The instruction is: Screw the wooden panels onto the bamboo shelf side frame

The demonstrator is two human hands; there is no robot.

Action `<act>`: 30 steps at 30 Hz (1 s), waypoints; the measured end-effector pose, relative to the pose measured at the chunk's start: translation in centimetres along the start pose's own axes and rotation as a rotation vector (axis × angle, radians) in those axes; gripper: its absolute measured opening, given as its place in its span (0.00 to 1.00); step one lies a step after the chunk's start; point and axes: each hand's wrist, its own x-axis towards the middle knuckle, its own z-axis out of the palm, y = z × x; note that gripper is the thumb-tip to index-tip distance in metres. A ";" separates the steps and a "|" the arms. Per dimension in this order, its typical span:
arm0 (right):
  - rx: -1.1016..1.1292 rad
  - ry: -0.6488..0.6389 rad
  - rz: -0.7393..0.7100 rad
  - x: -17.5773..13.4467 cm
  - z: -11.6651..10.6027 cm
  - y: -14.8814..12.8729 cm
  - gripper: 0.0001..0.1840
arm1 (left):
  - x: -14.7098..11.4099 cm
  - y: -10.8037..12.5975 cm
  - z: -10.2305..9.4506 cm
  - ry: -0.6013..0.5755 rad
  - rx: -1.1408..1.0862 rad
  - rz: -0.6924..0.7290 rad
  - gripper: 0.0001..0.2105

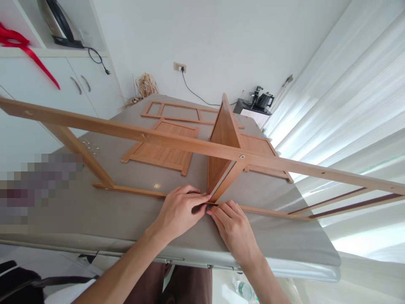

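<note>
A wooden frame (190, 145) stands on edge on the grey-covered table, its upper rail running across the view. A wooden panel (226, 122) is set upright against the frame's middle upright (228, 180). My left hand (183, 209) pinches the lower rail where it meets that upright, its index fingertip at the joint. Beside it my right hand (233, 226) is closed, thumb and fingers pressed together just below the same joint. A tiny shiny piece shows between the fingertips, too small to name. The fingers partly hide the joint.
Flat slatted panels (164, 145) and another open wooden frame (180, 112) lie farther back. Small hardware pieces (90, 146) are scattered at the left. A white cabinet (47, 80) with a kettle (57, 21) stands left; a white curtain (348, 105) hangs right.
</note>
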 end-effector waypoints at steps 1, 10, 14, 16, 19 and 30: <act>0.013 0.020 0.023 -0.1 0.1 -0.1 0.11 | 0.0 0.0 0.0 -0.002 0.000 -0.004 0.13; 0.091 0.091 0.094 -0.5 0.3 -0.3 0.06 | 0.1 0.3 -0.2 -0.019 -0.001 -0.019 0.12; 0.141 0.077 0.083 -0.5 0.1 -0.2 0.07 | 0.0 0.2 -0.2 -0.017 0.013 -0.031 0.12; 0.153 0.078 0.083 -0.6 0.0 -0.2 0.07 | -0.1 0.0 -0.2 -0.030 0.008 -0.040 0.13; 0.158 0.065 0.094 -0.6 0.1 -0.1 0.08 | -0.2 -0.2 -0.1 -0.047 -0.006 -0.054 0.13; 0.153 0.036 0.091 -0.5 0.0 -0.2 0.08 | -0.3 0.1 -0.2 -0.043 0.000 -0.061 0.13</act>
